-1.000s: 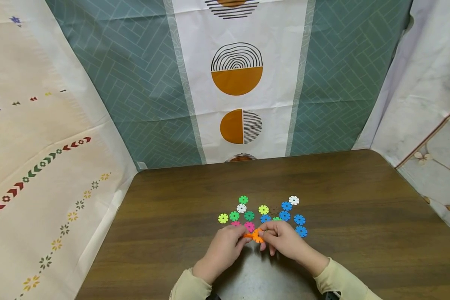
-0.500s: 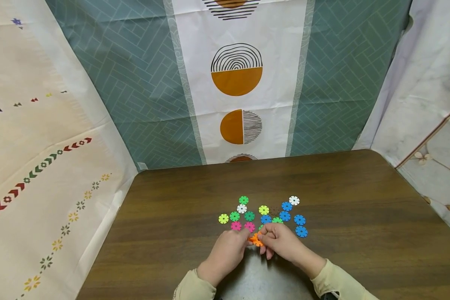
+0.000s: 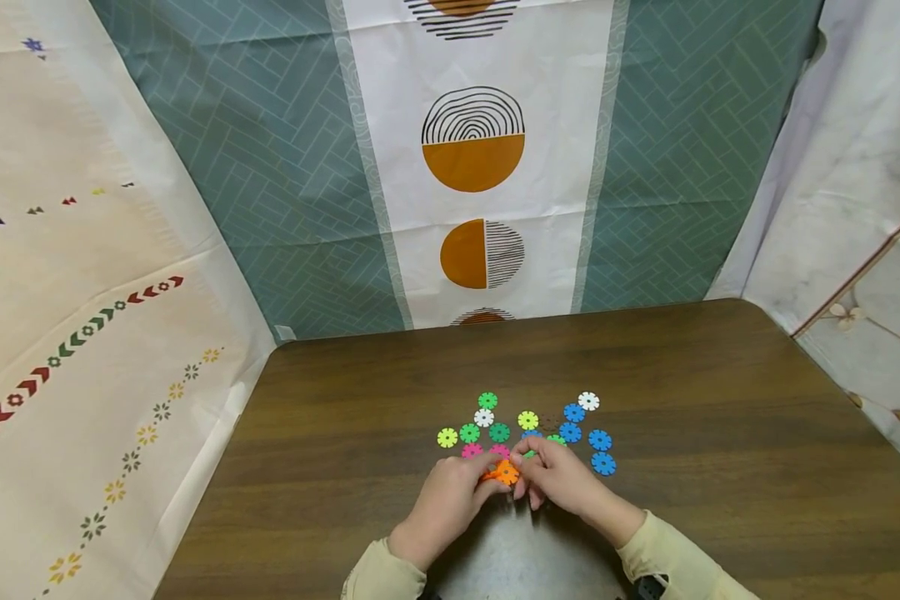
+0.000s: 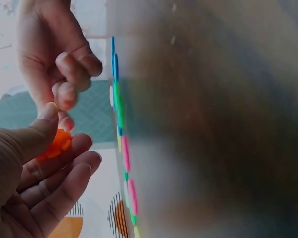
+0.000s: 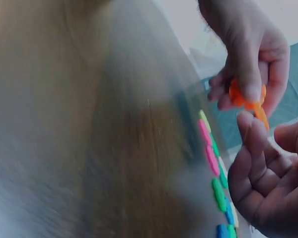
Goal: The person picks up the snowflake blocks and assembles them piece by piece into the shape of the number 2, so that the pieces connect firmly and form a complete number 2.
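My left hand (image 3: 453, 492) pinches orange notched interlocking discs (image 3: 506, 472) between thumb and fingers. In the right wrist view one orange disc (image 5: 260, 115) stands at an angle to another, joined to it. The left thumb (image 4: 39, 131) covers part of the orange piece in the left wrist view. Close beside it is my right hand (image 3: 566, 479), its thumb (image 5: 290, 138) apart from its bent fingers (image 5: 253, 131). Those fingertips are right at the lower edge of the orange discs, and nothing shows in their grip.
Several loose notched discs lie flat on the brown table (image 3: 330, 467) beyond the hands. Among them are a pink disc (image 3: 472, 451), a yellow disc (image 3: 447, 437), a white disc (image 3: 588, 401) and a blue disc (image 3: 603, 463). Patterned cloths (image 3: 292, 208) hang behind the table.
The orange discs have moved slightly left and turned in the left hand. My right fingers, earlier gripping the orange disc, have come off it and sit just beside it.
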### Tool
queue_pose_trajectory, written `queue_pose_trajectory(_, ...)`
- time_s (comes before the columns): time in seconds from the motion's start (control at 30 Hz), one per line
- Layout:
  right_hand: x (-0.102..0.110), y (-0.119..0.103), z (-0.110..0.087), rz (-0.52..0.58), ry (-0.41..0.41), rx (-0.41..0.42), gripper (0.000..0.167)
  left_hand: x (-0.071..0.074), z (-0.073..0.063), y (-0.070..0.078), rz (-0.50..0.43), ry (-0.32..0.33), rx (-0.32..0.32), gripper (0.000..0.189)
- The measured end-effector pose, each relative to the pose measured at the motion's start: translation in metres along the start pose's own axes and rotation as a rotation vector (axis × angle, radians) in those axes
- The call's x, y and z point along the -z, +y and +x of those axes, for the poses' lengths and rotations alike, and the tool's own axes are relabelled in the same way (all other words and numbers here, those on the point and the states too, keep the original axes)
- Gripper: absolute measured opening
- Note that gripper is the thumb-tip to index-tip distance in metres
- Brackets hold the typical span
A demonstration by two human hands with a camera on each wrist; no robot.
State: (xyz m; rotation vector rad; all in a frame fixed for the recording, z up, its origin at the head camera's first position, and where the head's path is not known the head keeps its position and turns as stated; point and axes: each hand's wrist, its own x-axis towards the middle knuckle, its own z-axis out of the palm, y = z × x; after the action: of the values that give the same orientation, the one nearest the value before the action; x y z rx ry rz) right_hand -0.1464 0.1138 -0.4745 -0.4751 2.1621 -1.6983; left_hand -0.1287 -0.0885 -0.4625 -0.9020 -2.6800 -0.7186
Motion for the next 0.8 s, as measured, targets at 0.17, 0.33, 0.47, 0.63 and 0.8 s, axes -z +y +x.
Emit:
queue_pose_trajectory(0.17,0.001,-0.001,0.014,-0.43,0.128,0.118,0.008,0.009,0.001,-0.006,-0.004,0.02,0.059,0.028)
queue_pose_trajectory(0.33,-0.003,-0.004,0.026,-0.829,0.153,0.211,0.018,0.014,0.0,-0.011,-0.046,-0.009,0.114,0.027)
queue_pose_trajectory(0.47,-0.008,-0.006,0.032,-0.978,0.131,0.25,0.024,0.014,-0.001,-0.013,-0.062,-0.035,0.14,0.026)
queue_pose_trajectory(0.63,-0.01,-0.004,0.035,-0.983,0.143,0.242,0.021,0.013,-0.003,-0.014,-0.073,-0.041,0.151,0.028)
queue_pose_trajectory(0.8,-0.006,-0.001,0.034,-0.846,0.124,0.16,0.034,0.013,-0.003,-0.015,-0.094,-0.055,0.177,0.029)
